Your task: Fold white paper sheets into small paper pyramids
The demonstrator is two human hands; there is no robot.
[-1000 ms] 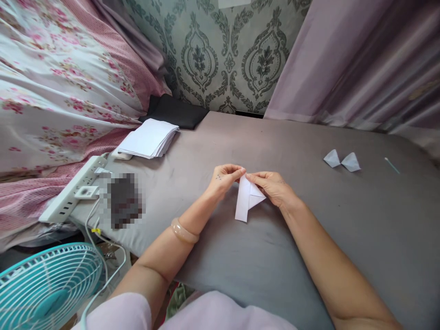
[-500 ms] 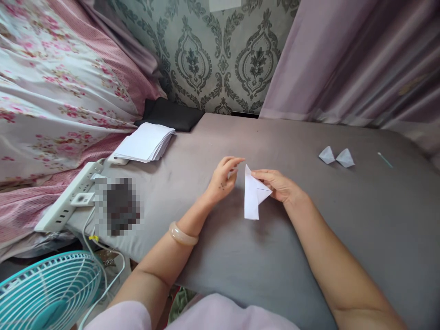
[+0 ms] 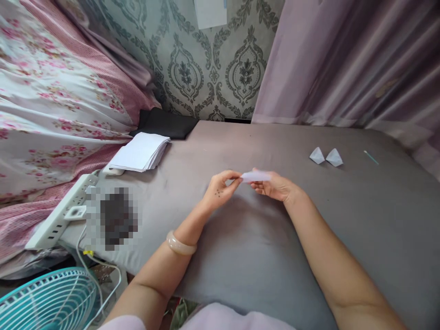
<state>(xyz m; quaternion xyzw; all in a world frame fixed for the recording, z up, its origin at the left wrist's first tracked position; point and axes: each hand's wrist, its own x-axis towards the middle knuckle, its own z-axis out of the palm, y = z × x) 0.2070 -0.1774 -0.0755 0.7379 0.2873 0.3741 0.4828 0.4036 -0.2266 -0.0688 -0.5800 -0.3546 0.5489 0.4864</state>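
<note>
Both my hands hold a folded white sheet of paper (image 3: 255, 176), raised over the grey-covered table and seen nearly edge-on. My left hand (image 3: 220, 189) pinches its left end between thumb and fingertips; a pale bangle (image 3: 180, 244) circles that wrist. My right hand (image 3: 275, 185) is closed on the paper's right part, with some fingers curled beneath it. The folds themselves are hard to make out from this angle. Off to the right, two small folded paper pieces (image 3: 326, 156) stand side by side on the cloth.
A stack of white paper (image 3: 139, 151) lies at the back left before a black folder-like item (image 3: 168, 123). Along the left edge are a white power strip (image 3: 62, 213) and a blurred-out dark object (image 3: 118, 217). A turquoise fan (image 3: 51, 298) stands lower left; a thin green stick (image 3: 371, 157) lies far right.
My left hand, free before, now grips the paper's left end. The paper has turned from an upright, downward-hanging shape to lying sideways, nearly edge-on. The view has shifted slightly.
</note>
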